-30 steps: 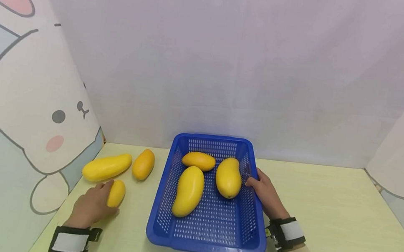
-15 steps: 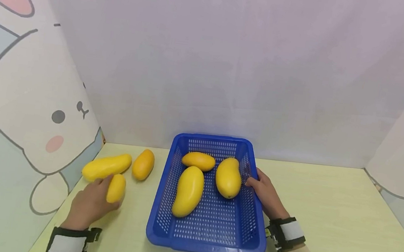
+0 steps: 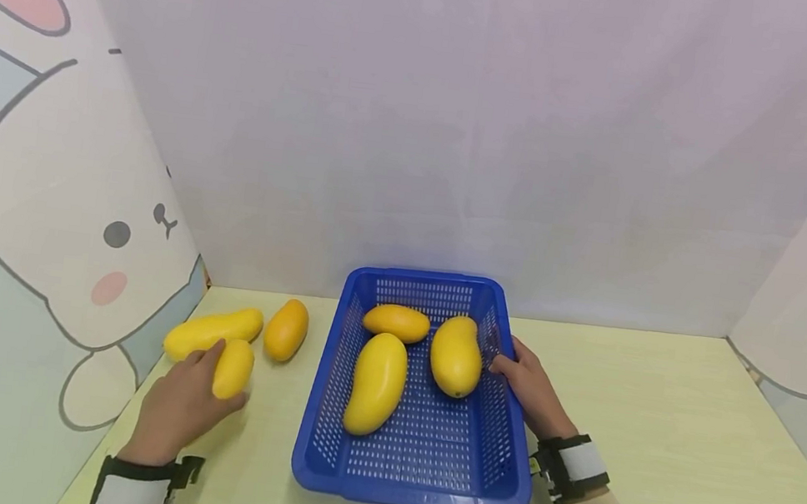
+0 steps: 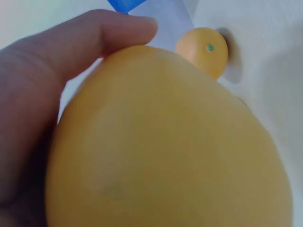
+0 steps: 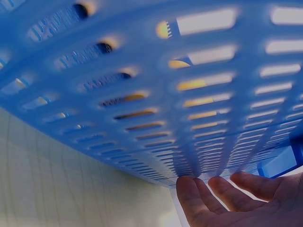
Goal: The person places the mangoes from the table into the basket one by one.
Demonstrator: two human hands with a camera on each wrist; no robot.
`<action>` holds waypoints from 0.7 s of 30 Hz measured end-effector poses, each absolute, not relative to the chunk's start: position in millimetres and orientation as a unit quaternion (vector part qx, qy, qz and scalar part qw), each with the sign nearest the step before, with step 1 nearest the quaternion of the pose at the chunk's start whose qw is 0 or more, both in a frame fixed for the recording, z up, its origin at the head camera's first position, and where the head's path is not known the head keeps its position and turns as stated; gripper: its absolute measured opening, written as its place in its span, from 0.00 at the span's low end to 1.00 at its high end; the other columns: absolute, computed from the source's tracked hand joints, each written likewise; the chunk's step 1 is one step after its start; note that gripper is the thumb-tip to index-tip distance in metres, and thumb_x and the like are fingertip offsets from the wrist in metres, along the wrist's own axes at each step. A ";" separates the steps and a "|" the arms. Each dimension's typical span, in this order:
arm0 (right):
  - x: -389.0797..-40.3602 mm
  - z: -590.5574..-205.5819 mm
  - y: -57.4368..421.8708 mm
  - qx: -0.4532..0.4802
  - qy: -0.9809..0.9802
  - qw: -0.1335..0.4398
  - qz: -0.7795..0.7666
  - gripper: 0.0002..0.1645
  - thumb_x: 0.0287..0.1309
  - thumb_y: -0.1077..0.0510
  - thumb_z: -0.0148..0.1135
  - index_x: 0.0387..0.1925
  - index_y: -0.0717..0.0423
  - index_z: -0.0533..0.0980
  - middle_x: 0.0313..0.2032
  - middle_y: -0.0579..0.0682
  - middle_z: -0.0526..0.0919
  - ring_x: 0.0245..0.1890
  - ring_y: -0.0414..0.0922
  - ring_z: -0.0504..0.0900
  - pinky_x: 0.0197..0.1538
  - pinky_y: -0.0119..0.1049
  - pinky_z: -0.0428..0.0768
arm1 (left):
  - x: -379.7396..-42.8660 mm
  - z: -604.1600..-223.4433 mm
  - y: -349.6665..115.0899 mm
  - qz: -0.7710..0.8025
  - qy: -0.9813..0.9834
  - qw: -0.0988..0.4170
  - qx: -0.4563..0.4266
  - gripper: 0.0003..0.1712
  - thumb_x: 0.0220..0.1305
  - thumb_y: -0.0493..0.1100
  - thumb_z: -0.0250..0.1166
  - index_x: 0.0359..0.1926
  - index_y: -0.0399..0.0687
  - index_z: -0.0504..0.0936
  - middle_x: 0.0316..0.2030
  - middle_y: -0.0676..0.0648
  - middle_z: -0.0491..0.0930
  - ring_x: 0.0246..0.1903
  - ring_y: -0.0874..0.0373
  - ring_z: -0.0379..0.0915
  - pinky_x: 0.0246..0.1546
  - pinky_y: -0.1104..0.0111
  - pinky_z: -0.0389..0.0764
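Note:
My left hand (image 3: 182, 408) grips a yellow mango (image 3: 234, 370) on the left side of the table. In the left wrist view that mango (image 4: 170, 142) fills most of the picture, with the thumb (image 4: 128, 33) along its edge. A longer mango (image 3: 212, 333) and an orange-yellow mango (image 3: 286, 330) lie just beyond this hand. My right hand (image 3: 536, 390) holds the right rim of a blue plastic basket (image 3: 411, 495), thumb over the rim. In the right wrist view its fingertips (image 5: 189, 189) touch the outside of the slotted wall (image 5: 156, 113).
Inside the basket lie three mangoes: an orange-yellow one (image 3: 397, 322) at the back, a long one (image 3: 377, 385) at left and another (image 3: 456, 356) at right. A pale wall (image 3: 464, 125) stands behind the light yellow table (image 3: 651, 451). A rabbit-printed panel (image 3: 49, 242) borders the left.
My left hand has lifted the mango slightly and shifted it away from me, so it now overlaps the long mango's end in the head view. The right hand and basket hold still.

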State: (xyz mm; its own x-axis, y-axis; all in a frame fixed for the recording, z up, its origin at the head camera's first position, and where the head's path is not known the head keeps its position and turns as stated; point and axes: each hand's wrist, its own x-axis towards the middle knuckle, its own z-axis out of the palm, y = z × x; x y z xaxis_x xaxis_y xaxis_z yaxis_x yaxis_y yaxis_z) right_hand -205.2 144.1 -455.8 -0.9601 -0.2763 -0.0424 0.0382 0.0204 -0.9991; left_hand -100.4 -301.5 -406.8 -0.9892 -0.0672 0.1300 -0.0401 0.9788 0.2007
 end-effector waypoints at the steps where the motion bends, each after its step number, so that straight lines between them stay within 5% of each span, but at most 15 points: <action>1: -205.2 -455.8 144.1 -0.085 0.706 0.113 -0.694 0.37 0.55 0.62 0.47 0.68 0.55 0.53 0.56 0.64 0.66 0.42 0.60 0.77 0.40 0.53 0.78 | -100.2 -405.8 -300.7 -0.101 -0.992 0.072 0.027 0.50 0.49 0.60 0.64 0.65 0.34 0.60 0.52 0.27 0.69 0.43 0.35 0.70 0.37 0.46 0.73; 21: -205.9 -457.6 144.8 -0.086 0.704 0.113 -0.695 0.36 0.55 0.62 0.47 0.67 0.55 0.54 0.56 0.64 0.66 0.42 0.60 0.77 0.40 0.54 0.77 | -95.4 -390.6 -282.4 -0.125 -0.984 0.127 0.005 0.51 0.50 0.63 0.64 0.66 0.36 0.59 0.54 0.29 0.69 0.46 0.38 0.69 0.43 0.46 0.72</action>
